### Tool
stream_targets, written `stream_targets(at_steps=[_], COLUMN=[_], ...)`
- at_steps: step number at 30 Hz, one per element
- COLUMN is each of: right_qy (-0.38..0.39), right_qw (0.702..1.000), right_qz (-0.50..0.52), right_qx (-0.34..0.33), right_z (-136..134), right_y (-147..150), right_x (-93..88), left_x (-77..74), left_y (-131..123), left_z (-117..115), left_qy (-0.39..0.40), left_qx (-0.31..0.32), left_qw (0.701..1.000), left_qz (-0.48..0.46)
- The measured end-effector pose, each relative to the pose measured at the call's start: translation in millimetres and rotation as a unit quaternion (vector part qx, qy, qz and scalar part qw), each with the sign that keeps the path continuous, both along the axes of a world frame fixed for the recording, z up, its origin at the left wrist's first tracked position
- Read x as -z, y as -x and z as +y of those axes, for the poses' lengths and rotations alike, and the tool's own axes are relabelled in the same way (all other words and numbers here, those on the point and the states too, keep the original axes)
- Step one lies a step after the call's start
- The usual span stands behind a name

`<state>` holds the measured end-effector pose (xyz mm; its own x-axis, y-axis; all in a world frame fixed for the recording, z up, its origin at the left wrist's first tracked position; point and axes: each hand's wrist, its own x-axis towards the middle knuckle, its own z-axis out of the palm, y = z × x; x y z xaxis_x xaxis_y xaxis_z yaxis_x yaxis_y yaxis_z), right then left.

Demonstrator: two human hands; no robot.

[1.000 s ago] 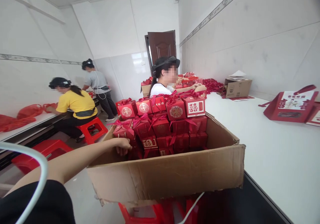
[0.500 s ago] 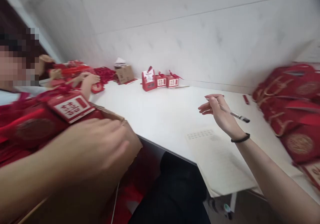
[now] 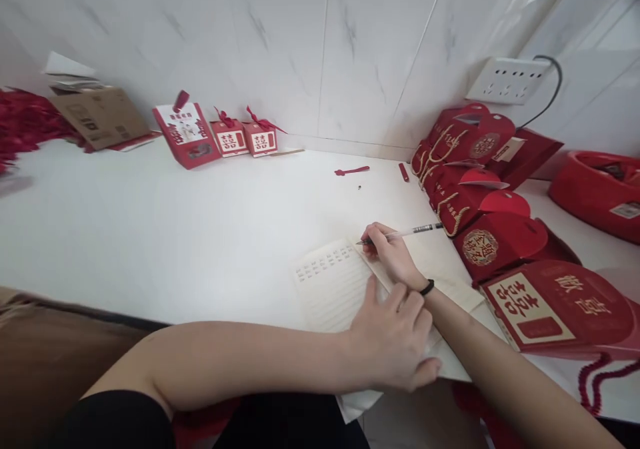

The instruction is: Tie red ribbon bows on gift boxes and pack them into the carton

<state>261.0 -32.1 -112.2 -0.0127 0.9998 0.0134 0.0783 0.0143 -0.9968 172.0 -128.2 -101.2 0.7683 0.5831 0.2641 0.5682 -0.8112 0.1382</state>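
Note:
My right hand (image 3: pixel 393 255) pinches a pen (image 3: pixel 424 229), its tip pointing left at the upper right edge of a notebook page (image 3: pixel 330 295). Whether the tip touches the paper I cannot tell. Rows of small handwritten characters fill the top lines, with blank ruled lines below. Across the notebook's lower right part lies my left hand (image 3: pixel 390 335), fingers spread and holding nothing, close below my right wrist. The notebook's lower edge hangs past the table's front edge.
Red gift boxes (image 3: pixel 480 245) with gold cords line the right side, near a red round container (image 3: pixel 595 192). Small red boxes (image 3: pixel 245 139) and a cardboard box (image 3: pixel 100 115) stand along the wall. A power strip (image 3: pixel 507 81) is at the back right.
The view has turned right. My left hand has moved from over the carton of red boxes onto the notebook. My right hand has lowered the pen to the page.

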Motion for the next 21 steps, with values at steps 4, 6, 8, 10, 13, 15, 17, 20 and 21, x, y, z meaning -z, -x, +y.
stream_targets(at_steps=[4, 6, 8, 10, 13, 15, 17, 20, 21], right_qy=[-0.007, -0.010, -0.010, -0.012, -0.023, -0.039, -0.051, -0.045, -0.040], right_qw=[1.000, 0.999, 0.998, 0.996, 0.992, 0.989, 0.987, 0.984, 0.983], right_qz=[-0.021, -0.039, -0.053, -0.060, -0.087, -0.114, -0.135, -0.164, -0.174], right_qx=[0.014, 0.024, 0.041, 0.061, 0.085, 0.088, 0.076, 0.048, 0.043], right_z=[4, 5, 5, 4, 2, 0, -2, -5, -5], right_y=[-3, -5, -6, -5, -2, 1, 3, 3, 3], right_x=[-1.9, -2.4, -2.8, -3.1, -2.7, -1.8, -0.7, 0.1, 0.1], left_x=[8.3, 8.7, 8.4, 8.6, 10.1, 11.3, 12.4, 13.7, 14.1], left_y=[18, 29, 37, 42, 44, 43, 42, 40, 40], left_z=[11, 14, 17, 20, 21, 19, 17, 15, 15], left_qy=[0.059, 0.075, 0.090, 0.102, 0.107, 0.107, 0.108, 0.106, 0.104], left_qx=[0.017, 0.029, 0.025, 0.003, -0.019, -0.019, -0.019, -0.028, -0.029], left_qw=[0.998, 0.997, 0.996, 0.995, 0.994, 0.994, 0.994, 0.994, 0.994], left_qz=[-0.006, -0.014, -0.012, -0.009, -0.009, -0.008, -0.007, -0.007, -0.007])
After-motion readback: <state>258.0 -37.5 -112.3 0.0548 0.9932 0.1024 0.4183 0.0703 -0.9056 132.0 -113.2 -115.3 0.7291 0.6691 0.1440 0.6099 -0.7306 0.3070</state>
